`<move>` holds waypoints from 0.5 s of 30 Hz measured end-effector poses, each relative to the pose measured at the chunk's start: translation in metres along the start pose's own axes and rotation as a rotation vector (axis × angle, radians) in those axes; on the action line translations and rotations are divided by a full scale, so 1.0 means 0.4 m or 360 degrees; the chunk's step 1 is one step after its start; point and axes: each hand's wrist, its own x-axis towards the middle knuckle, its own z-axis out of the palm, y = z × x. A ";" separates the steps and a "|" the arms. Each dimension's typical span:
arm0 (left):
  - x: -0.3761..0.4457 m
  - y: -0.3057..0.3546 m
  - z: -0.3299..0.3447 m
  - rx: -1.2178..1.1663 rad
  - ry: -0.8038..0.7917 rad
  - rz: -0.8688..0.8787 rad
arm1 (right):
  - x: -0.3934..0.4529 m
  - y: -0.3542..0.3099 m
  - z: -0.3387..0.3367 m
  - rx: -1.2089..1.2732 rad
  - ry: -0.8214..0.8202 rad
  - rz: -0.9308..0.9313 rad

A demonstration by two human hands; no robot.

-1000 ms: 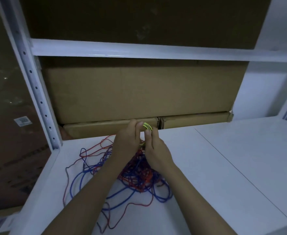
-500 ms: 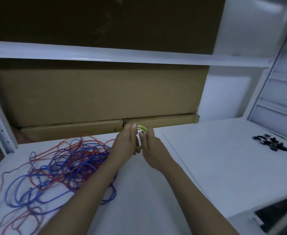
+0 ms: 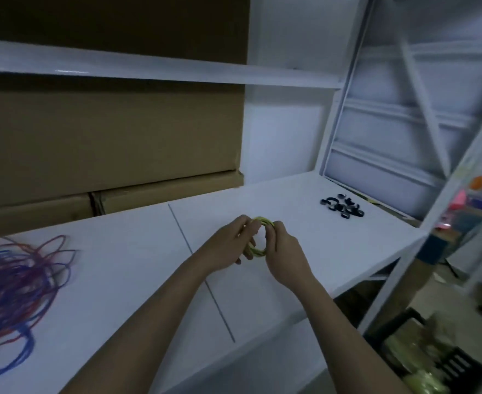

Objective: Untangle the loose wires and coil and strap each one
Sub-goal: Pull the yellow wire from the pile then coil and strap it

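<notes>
Hands come first, nearest the camera: the left hand [image 3: 228, 245] and the right hand [image 3: 283, 251] both grip a small yellow-green coil [image 3: 258, 245], held just above the white shelf [image 3: 137, 280], fingers curled round opposite sides of the ring. The turns look neatly stacked, so the winding seems done and the strap is what this coil lacks.

To do that well, I judge one hand should take the whole ring on its own, pinching across all the turns so none springs loose, before the other lets go. The left looks the better keeper, since the straps [image 3: 340, 207] lie farther back on the right part of the shelf, well apart from the coil, a small heap of dark rings. The freed right hand can then reach for one. Pick a single strap cleanly from the heap; they lie close together and may catch on each other. Wrap it where the wire ends sit, so the tails get trapped too.

Off to the left, the tangle of red and blue wires [image 3: 15, 288] lies on the same shelf, unsorted. Behind stand cardboard boxes [image 3: 106, 143].
</notes>
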 end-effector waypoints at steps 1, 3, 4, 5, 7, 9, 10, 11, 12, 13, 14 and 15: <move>0.025 0.001 0.023 0.0067 -0.0076 0.0005 | 0.006 0.038 -0.019 -0.0003 0.0019 0.0032; 0.074 0.005 0.070 0.0179 -0.0163 0.0012 | 0.025 0.106 -0.053 -0.0007 0.0002 0.0079; 0.100 0.009 0.095 0.0236 -0.0165 0.0021 | 0.036 0.134 -0.067 0.0015 -0.0018 0.0097; 0.128 0.016 0.122 0.0303 -0.0140 0.0039 | 0.050 0.159 -0.080 0.0060 -0.0030 0.0115; 0.186 0.033 0.172 0.0440 -0.0047 0.0081 | 0.078 0.203 -0.103 0.0182 0.0001 0.0161; 0.253 0.051 0.224 0.0507 0.0033 0.0112 | 0.114 0.253 -0.134 0.0221 0.0069 0.0206; 0.288 0.058 0.248 0.0535 0.0059 0.0133 | 0.138 0.281 -0.150 0.0174 0.0102 0.0201; 0.326 0.063 0.269 0.0579 0.0075 0.0164 | 0.165 0.312 -0.168 0.0094 0.0130 0.0184; 0.364 0.067 0.288 0.0633 0.0083 0.0191 | 0.193 0.345 -0.187 0.0008 0.0150 0.0164; 0.405 0.072 0.306 0.0680 0.0081 0.0204 | 0.219 0.375 -0.207 -0.0051 0.0159 0.0140; 0.445 0.078 0.323 0.0703 0.0073 0.0202 | 0.245 0.405 -0.224 -0.0098 0.0166 0.0089; 0.482 0.085 0.341 0.0701 0.0063 0.0194 | 0.272 0.434 -0.240 -0.0148 0.0158 0.0026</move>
